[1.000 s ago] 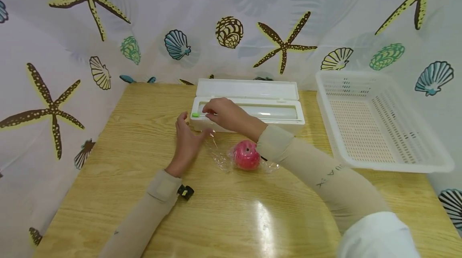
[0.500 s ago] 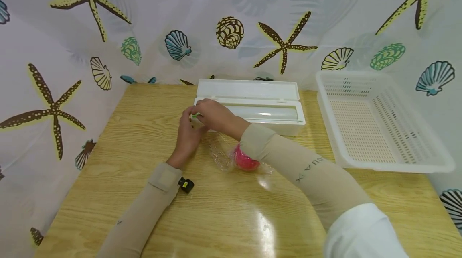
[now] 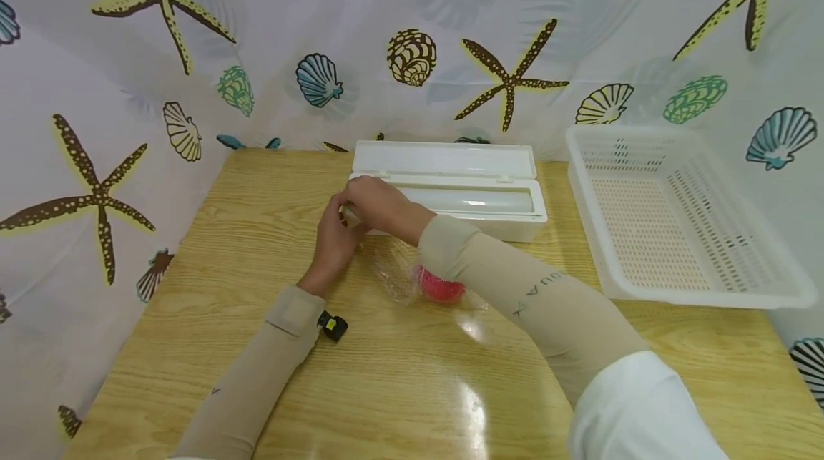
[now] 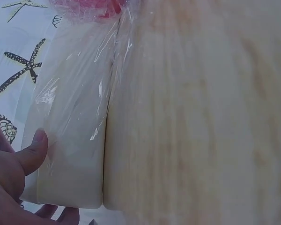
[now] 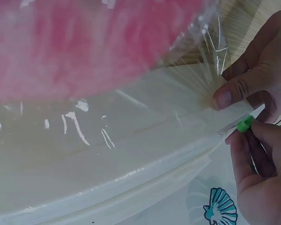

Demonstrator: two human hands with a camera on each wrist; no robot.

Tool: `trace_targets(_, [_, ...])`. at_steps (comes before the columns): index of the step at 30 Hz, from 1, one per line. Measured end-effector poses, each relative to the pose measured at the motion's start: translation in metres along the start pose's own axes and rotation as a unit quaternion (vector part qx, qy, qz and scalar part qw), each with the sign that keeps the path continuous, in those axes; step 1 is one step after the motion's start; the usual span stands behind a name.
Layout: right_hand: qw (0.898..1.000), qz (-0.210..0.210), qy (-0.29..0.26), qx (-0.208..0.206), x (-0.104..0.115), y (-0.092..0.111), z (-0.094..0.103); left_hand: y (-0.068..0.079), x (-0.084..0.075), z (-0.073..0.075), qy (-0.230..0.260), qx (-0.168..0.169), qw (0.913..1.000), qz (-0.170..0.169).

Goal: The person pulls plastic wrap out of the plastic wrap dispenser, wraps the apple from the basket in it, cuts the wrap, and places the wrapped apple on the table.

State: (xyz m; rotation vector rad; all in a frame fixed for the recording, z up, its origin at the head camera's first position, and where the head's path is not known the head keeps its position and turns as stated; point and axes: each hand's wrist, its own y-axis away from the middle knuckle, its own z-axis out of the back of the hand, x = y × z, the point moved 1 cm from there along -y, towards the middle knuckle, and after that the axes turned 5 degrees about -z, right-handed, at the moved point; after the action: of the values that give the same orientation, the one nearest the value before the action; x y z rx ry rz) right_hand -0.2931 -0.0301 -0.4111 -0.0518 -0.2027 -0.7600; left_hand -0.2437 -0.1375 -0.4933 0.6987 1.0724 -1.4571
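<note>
A white cling film dispenser (image 3: 508, 231), its lid raised, stands at the back of the table. My left hand (image 3: 333, 240) grips its left end, the thumb (image 4: 33, 152) pressed on the film over the front wall. With thumb and fingertips my right hand (image 5: 260, 173) pinches the green slide cutter (image 5: 245, 123) at that same end. Clear cling film (image 3: 391, 274) runs from the dispenser's front down to a pinkish-red apple (image 3: 440, 288), lying wrapped before it. My right forearm hides the apple's upper part in the head view.
A white plastic basket (image 3: 601, 252) with a perforated floor stands on the right of the wooden table (image 3: 257, 231). Behind the dispenser hangs a white curtain (image 3: 360, 9) printed with starfish and shells. A small black wrist camera (image 3: 333, 326) sits at my left cuff.
My right hand has moved left along the dispenser to the green cutter. My left hand has moved up and closed round the dispenser's left end. The right forearm now covers more of the apple.
</note>
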Motion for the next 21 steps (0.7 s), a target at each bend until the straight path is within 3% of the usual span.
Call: trace_targets(21, [1.000,-0.006,-0.027,-0.009,-0.0046,0.0000,0.0003,-0.0014,-0.0016,-0.0004,-0.022,-0.027,0.9994,-0.002])
